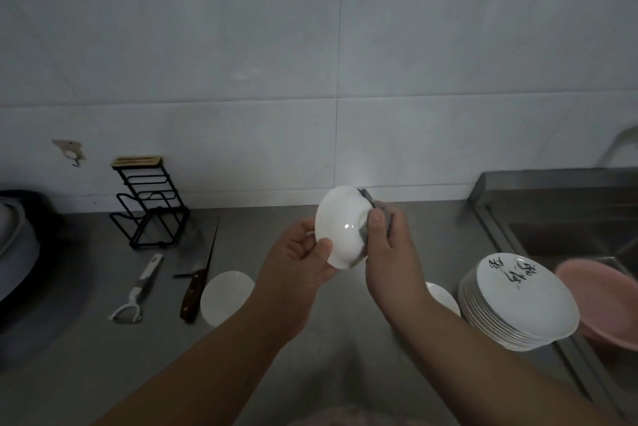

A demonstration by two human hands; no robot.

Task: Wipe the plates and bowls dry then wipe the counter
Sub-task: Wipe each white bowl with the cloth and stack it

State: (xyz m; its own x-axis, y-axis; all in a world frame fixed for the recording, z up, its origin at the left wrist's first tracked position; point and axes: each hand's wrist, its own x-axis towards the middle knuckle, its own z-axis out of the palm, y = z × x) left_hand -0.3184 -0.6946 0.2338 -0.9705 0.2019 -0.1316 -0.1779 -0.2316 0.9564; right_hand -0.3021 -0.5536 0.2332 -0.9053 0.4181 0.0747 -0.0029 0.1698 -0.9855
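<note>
Grey steel tabletop (328,349) ran under a pale tiled wall (241,63), dimly lit. Sink (569,235) sat at right with a pink basin (607,308) at its edge. Stack of plates (518,308) stood just beside the sink. Left hand (300,260) pinched the rim of a white bowl (340,225) held above the tabletop; right hand (386,242) pressed a grey cloth (371,209) against it, fingers curled. Another bowl (226,298), knife (198,273), peeler (138,291) and black rack (150,204) lay left.
</note>
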